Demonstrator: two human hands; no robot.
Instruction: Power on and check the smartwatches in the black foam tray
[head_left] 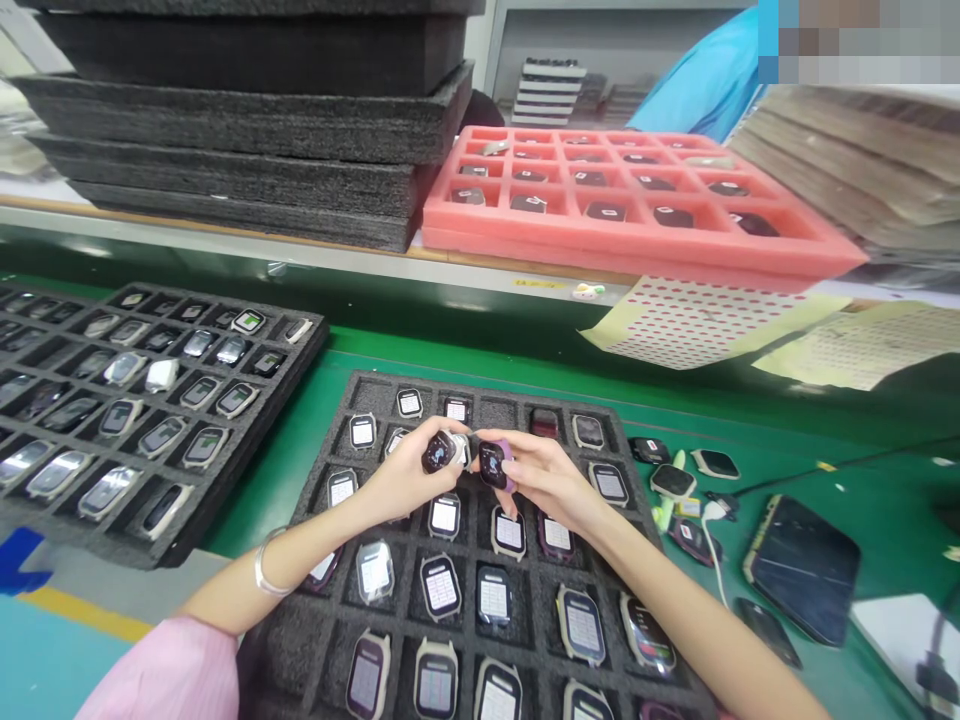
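Between the fingers of my left hand (416,470) is a smartwatch case (439,453) with a dark lit screen and a pale body. My right hand (551,475) grips a second smartwatch case (493,465), purple-edged, its dark screen showing a bluish picture. Both are held close together, a little apart, above a black foam tray (469,550). Strapless watch cases sit in the tray's compartments, many with white lit screens, such as a watch case (440,587) below my hands. My forearms and hands hide some compartments.
Another black foam tray (169,525) of watch cases lies at left. On the shelf are stacked black foam trays (247,130) and a pink foam tray (600,240). At right lie a dark tablet (802,565), loose watch cases (675,481) and cables. A blue sleeve (705,75) shows behind.
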